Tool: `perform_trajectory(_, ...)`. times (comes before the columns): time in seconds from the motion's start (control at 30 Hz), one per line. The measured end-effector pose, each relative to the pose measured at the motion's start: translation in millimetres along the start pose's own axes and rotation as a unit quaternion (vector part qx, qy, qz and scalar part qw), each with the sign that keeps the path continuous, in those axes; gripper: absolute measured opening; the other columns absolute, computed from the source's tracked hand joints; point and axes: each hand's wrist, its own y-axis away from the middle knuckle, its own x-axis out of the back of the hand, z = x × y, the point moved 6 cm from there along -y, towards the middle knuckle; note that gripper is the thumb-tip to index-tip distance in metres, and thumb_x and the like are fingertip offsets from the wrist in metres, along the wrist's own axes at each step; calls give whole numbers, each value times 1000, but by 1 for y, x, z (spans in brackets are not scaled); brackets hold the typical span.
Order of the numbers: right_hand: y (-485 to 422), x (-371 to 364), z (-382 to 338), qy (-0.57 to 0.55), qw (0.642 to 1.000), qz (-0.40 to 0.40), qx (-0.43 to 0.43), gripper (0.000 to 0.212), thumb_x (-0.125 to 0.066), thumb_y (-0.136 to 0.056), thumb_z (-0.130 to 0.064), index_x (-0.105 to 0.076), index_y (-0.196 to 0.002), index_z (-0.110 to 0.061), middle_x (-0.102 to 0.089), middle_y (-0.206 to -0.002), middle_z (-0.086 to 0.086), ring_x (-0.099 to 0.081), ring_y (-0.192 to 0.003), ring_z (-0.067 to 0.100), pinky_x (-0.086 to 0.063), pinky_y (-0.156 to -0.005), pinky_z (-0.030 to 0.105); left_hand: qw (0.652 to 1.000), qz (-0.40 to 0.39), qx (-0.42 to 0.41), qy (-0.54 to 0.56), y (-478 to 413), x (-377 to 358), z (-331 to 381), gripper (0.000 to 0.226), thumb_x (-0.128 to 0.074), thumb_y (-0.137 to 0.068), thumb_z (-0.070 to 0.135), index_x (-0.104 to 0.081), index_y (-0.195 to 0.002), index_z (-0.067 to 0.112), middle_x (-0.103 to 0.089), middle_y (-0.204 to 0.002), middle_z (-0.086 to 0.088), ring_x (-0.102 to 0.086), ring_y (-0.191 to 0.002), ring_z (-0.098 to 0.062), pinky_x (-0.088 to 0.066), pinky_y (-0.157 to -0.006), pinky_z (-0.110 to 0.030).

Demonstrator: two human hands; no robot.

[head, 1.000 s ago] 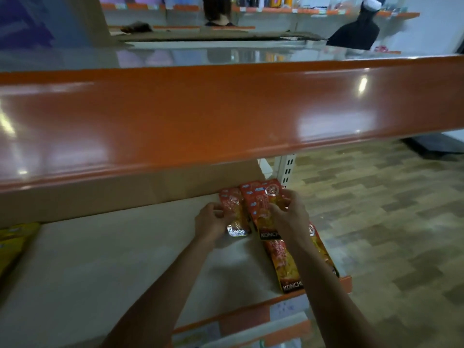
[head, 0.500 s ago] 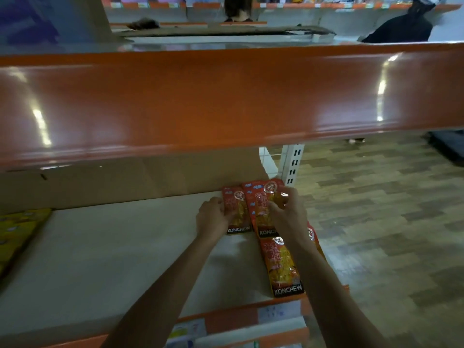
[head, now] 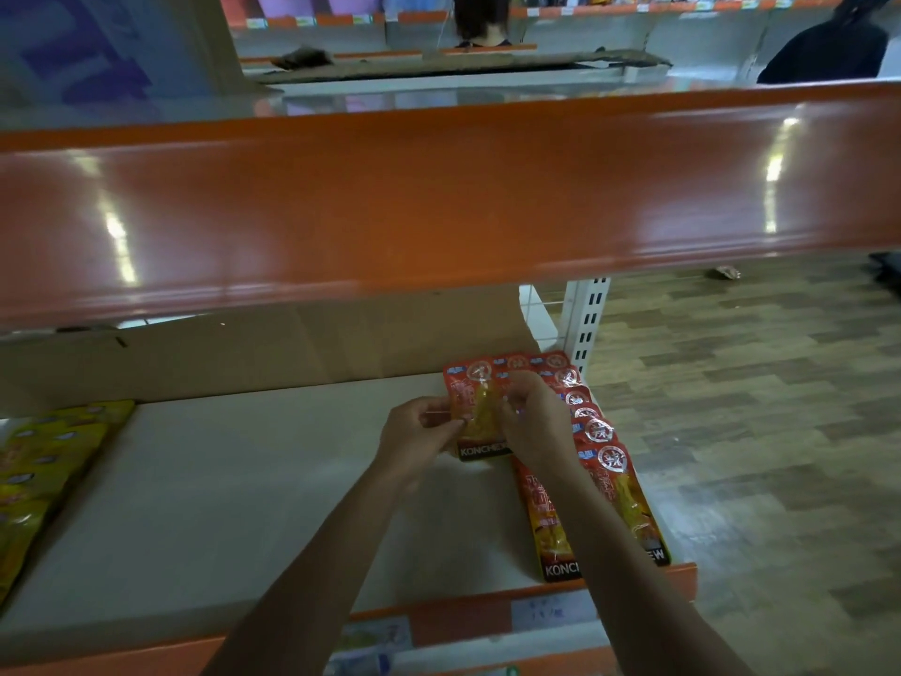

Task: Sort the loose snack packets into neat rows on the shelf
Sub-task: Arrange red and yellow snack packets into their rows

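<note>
Two flat glossy red foil packets [head: 543,524] lie side by side at the front right of the smooth pale shelf [head: 219,490], with at least five more overlapped like shingles behind them. Left hand [head: 414,434] and right hand [head: 534,424], fingers curled, pinch opposite edges of one crinkly held packet [head: 475,407] over the shelf's right rear. Yellow packets [head: 48,461], count unclear, lie far left, and a matte cardboard panel [head: 292,344] stands behind.

Brand lettering on the red snack packets

The back packet [head: 475,407] reads "KONCHE" in white on its black bottom band, with the rest hidden. The front-left packet [head: 546,519] shows "KONC" and the front-right packet [head: 629,500] shows "EW". The handwriting on the white price label [head: 551,611] on the shelf edge [head: 453,623] is too faint to read.
</note>
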Motion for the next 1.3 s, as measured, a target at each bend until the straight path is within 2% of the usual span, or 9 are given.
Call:
perform_trajectory(0.07,0,3,0,37,999,11,9,22,-54,-93,-13,-59,-113,-9,-63,-108,5,-57,-96,19,-41,-76,24,999,29,4,-18,-5,10,-8,21,-71,-82,7,-67,-103,9,-71,-100,-9,-68,-92,-18,-57,-83,-35)
perform_trajectory(0.17,0,4,2,92,995,13,20,23,-53,-93,-13,-58,-115,-10,-64,-113,7,-58,-102,22,-39,-75,24,995,41,0,-86,-6,14,-13,18,-74,-81,11,-68,-97,17,-71,-97,-3,-67,-91,-15,-57,-85,-37)
perform_trajectory(0.33,3,0,4,162,986,-23,23,29,-51,-95,-18,-56,-123,-11,-60,-120,6,-53,-111,23,-40,-88,28,989,43,-21,-141,-6,4,-12,22,-73,-82,15,-67,-103,14,-68,-95,1,-63,-84,-7,-48,-64,-16)
perform_trajectory(0.43,4,-3,5,174,984,-34,32,25,-50,-94,-18,-58,-118,-12,-61,-115,5,-53,-107,22,-42,-90,29,982,44,-36,-181,-7,1,-10,27,-74,-81,19,-67,-106,14,-67,-94,3,-61,-84,-7,-45,-62,-13)
perform_trajectory(0.63,7,-2,3,188,981,-40,36,28,-49,-97,-22,-57,-122,-13,-59,-123,5,-51,-114,20,-39,-95,28,962,39,-67,-263,-6,-4,-4,31,-74,-81,27,-67,-109,14,-69,-102,1,-62,-91,-10,-52,-82,-26)
perform_trajectory(0.73,9,0,1,186,981,-40,40,27,-49,-97,-22,-58,-121,-13,-59,-123,4,-51,-114,20,-39,-95,27,958,42,-70,-275,-5,-3,-5,34,-74,-81,28,-67,-111,13,-70,-104,-2,-64,-93,-13,-53,-86,-31)
perform_trajectory(0.9,13,-3,2,179,982,-42,46,27,-53,-94,-21,-58,-120,-13,-59,-120,4,-52,-111,20,-41,-95,29,953,64,-77,-287,2,1,-3,42,-71,-84,33,-64,-119,11,-69,-111,-2,-64,-99,-15,-51,-89,-28)
perform_trajectory(1.1,29,-23,-17,186,975,-85,92,32,-51,-93,-17,-55,-125,-12,-57,-125,5,-49,-115,22,-38,-95,30,938,108,-93,-316,24,21,-3,33,-62,-90,31,-64,-119,16,-69,-113,0,-63,-102,-13,-48,-91,-26)
perform_trajectory(1.3,61,-75,-54,151,968,-144,139,37,-51,-95,-17,-52,-132,-15,-53,-136,2,-43,-128,19,-34,-101,25,883,146,-146,-421,65,69,0,38,-52,-95,35,-55,-129,20,-60,-124,0,-53,-114,-17,-43,-95,-26)
